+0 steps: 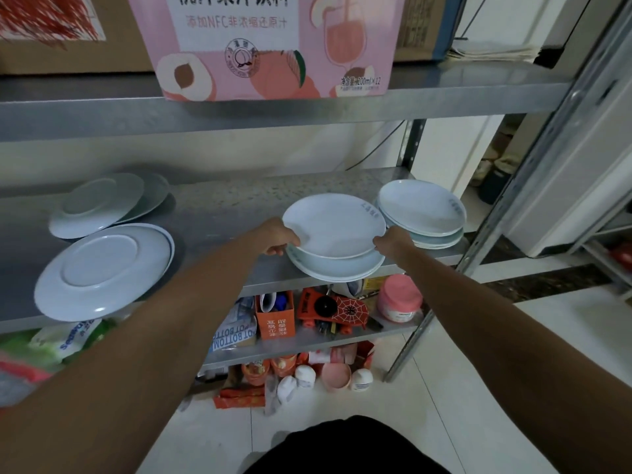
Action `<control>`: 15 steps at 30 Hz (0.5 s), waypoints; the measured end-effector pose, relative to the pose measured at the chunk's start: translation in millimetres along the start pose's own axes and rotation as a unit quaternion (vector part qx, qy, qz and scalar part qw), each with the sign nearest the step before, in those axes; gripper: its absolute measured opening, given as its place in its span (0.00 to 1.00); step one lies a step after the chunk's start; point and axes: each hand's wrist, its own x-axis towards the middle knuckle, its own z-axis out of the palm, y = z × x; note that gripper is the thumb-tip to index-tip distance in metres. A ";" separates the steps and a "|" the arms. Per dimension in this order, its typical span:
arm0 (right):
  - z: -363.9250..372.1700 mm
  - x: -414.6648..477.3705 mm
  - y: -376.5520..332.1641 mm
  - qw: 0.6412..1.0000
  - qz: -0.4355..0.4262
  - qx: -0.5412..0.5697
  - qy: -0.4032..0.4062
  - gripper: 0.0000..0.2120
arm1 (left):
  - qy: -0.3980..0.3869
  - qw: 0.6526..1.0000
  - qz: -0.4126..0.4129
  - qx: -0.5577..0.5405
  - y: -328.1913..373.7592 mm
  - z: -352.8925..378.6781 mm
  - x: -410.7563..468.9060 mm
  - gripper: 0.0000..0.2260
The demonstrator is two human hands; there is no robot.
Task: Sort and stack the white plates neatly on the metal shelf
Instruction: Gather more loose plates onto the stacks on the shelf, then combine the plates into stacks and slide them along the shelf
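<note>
Top plate point(333, 225) held by both hands above a small stack point(337, 268) at the front edge of the metal shelf point(222, 213).

Left hand point(277, 237) pinches the plate's left rim, thumb on top; right hand point(393, 239) pinches the right rim. The plate sits tilted, upright-facing, touching the stack beneath. Just to the right stands a second stack point(422, 213), face up. Well apart at the left lie overturned plates: a near pair point(102, 271) overhanging the edge and a far pair point(106, 203). A pink carton point(273, 46) occupies the tier above.
</note>
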 end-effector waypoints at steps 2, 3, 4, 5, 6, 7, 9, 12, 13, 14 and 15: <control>0.0 -4.1 3.3 0.999 -0.009 -0.036 -0.003 0.18 | 0.006 1.000 -0.001 0.027 0.1 4.7 -3.6 0.13; -0.3 -6.4 4.6 0.998 -0.017 -0.066 0.001 0.18 | 0.015 0.999 0.002 0.039 0.0 7.1 -5.0 0.15; -0.5 -8.2 5.7 0.995 -0.023 -0.094 0.010 0.19 | 0.027 0.998 0.009 0.049 0.1 9.0 -5.8 0.16; -0.9 -9.5 5.9 0.993 -0.029 -0.116 0.020 0.19 | 0.041 0.998 0.016 0.055 0.2 10.1 -6.1 0.18; -1.7 -10.5 5.4 0.990 -0.037 -0.133 0.032 0.20 | 0.060 0.996 0.024 0.063 0.9 10.1 -7.2 0.20; -2.7 -11.5 3.4 0.987 -0.048 -0.147 0.045 0.20 | 0.080 0.993 0.031 0.084 1.6 8.9 -9.0 0.22; -5.5 -13.6 -5.6 0.982 -0.070 -0.160 0.066 0.22 | 0.130 0.977 0.032 0.164 -0.5 2.9 -11.1 0.26; -6.2 -12.8 -28.4 0.977 -0.126 -0.158 0.067 0.24 | 0.181 0.953 0.020 0.242 -14.9 -15.7 -15.9 0.26; -4.5 -12.5 -37.7 0.974 -0.149 -0.161 0.063 0.24 | 0.190 0.948 0.014 0.254 -22.2 -24.0 -20.4 0.26; -1.3 -11.9 -47.7 0.970 -0.173 -0.162 0.057 0.24 | 0.196 0.944 0.008 0.266 -31.4 -33.1 -25.2 0.25; 4.0 -12.4 -58.3 0.966 -0.198 -0.160 0.049 0.23 | 0.207 0.939 0.002 0.276 -42.7 -42.3 -31.1 0.25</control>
